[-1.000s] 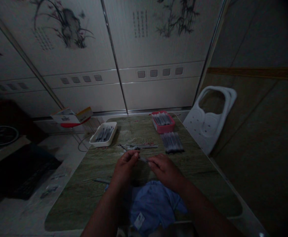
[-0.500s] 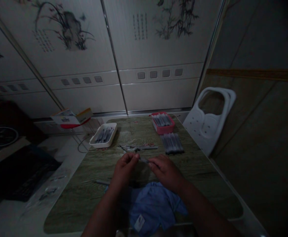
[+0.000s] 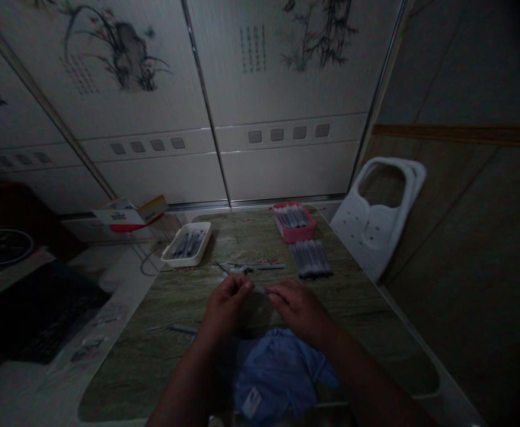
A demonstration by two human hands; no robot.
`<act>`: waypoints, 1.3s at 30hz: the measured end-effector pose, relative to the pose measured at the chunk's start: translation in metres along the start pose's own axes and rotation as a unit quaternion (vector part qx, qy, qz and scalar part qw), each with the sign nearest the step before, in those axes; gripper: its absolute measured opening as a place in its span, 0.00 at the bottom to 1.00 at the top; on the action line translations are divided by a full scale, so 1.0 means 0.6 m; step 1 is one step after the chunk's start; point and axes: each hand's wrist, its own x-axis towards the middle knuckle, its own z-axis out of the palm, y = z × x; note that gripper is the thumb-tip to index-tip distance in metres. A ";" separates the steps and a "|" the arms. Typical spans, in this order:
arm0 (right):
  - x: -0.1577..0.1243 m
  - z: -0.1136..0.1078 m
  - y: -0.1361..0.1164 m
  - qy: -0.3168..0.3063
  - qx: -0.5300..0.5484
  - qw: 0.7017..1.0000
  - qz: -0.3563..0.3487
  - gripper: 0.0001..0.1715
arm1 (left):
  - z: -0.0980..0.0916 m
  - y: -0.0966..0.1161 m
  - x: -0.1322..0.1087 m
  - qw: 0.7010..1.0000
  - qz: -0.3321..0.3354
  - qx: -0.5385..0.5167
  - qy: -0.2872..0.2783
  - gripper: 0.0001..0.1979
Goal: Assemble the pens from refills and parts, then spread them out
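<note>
A thin pen [image 3: 260, 289] sits between both hands above the worktop [image 3: 367, 308], the left hand [image 3: 225, 305] pinching one end in a closed grip and the right hand [image 3: 298, 308] pinching the other. A blue cloth [image 3: 278, 373] lies just below them; farther off stand a white tray [image 3: 187, 243] and a pink tray [image 3: 294, 222] of pens.

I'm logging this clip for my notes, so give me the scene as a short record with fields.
left hand: pinches one end of a thin pen part
right hand: holds its other end
table: green wood-grain top
white tray: back left, dark pens inside
pink tray: back right, pens inside
pen row: on the table just in front of pink tray
blue cloth: near edge, between the forearms
lighting: dim
</note>
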 end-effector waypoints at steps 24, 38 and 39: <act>0.001 0.006 0.002 0.005 0.018 1.000 0.007 0.13 | -0.008 -0.014 0.003 0.999 -0.020 -0.047 -0.016 0.15; 0.000 -0.010 0.000 -0.103 0.261 0.957 0.075 0.22 | -0.020 -0.006 -0.002 0.996 0.006 -0.063 -0.065 0.11; -0.001 -0.012 0.000 -0.116 0.283 0.948 0.088 0.22 | -0.021 -0.005 -0.003 0.996 0.007 -0.062 -0.070 0.11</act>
